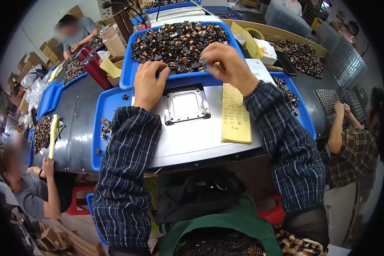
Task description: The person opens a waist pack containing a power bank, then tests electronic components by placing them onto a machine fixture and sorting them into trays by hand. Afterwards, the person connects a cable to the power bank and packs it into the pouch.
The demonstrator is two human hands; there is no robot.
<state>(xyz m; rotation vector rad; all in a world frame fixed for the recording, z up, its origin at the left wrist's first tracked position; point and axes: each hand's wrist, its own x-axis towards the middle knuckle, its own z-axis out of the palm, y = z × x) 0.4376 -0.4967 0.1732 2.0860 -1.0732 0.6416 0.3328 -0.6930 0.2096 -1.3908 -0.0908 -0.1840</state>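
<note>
A blue tray (128,72) heaped with small black-and-copper wound coils (179,42) lies in front of me. My right hand (229,65) is over the tray's right front edge, fingers curled in, with a bit of striped copper coil showing between thumb and palm. My left hand (149,85) rests by the tray's front edge, thumb and fingers apart, with nothing visible in it. Between my hands, a square metal fixture (186,104) with a dark frame sits on a pale metal board (179,149). No coil shows on its plate.
A yellow handwritten note pad (237,123) lies right of the fixture. Blue trays with a few coils flank the board, left (96,149) and right (308,123). Red bottles (96,70) stand at left, a cardboard box of coils (301,57) at right. Other people work around the table.
</note>
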